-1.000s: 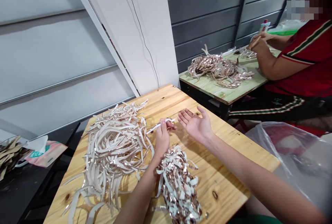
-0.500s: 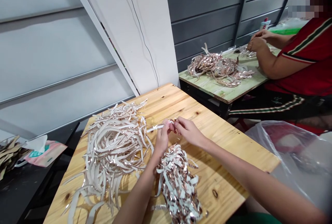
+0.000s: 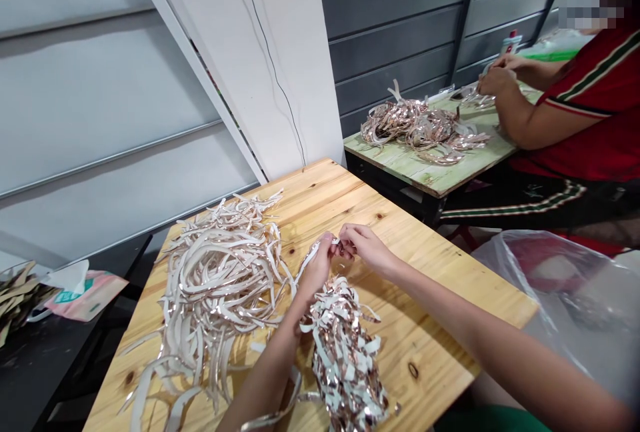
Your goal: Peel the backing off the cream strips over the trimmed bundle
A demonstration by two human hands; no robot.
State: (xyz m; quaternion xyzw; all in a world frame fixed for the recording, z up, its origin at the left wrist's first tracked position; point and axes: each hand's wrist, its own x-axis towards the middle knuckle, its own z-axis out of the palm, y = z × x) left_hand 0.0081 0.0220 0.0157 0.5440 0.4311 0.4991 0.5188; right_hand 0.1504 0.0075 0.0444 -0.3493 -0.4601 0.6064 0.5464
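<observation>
My left hand [image 3: 319, 265] is closed on a narrow white-and-rose-gold foil strip [image 3: 306, 260], which trails from it toward the lower left. Close beside it, my right hand [image 3: 364, 245] pinches the strip's other part, the fingertips of both hands nearly meeting. Small details between the fingers are hidden. Just below my hands lies a thick bundle of short curled foil pieces [image 3: 345, 359], white and shiny rose gold. Left of my hands spreads a large tangled heap of long foil strips [image 3: 220, 279] on the wooden table [image 3: 430, 299].
On a green table [image 3: 430, 182] at the upper right sits another foil heap [image 3: 415, 125]; a person in a red shirt [image 3: 590, 112] works there with both hands. A clear plastic bag [image 3: 555, 299] stands at the right. A tissue pack [image 3: 85, 295] lies on a black surface at left.
The strip, earlier sticking out straight to the left of my left hand, now bends down beside it. My left hand has turned and shifted slightly right; a strip loop now shows by my left forearm.
</observation>
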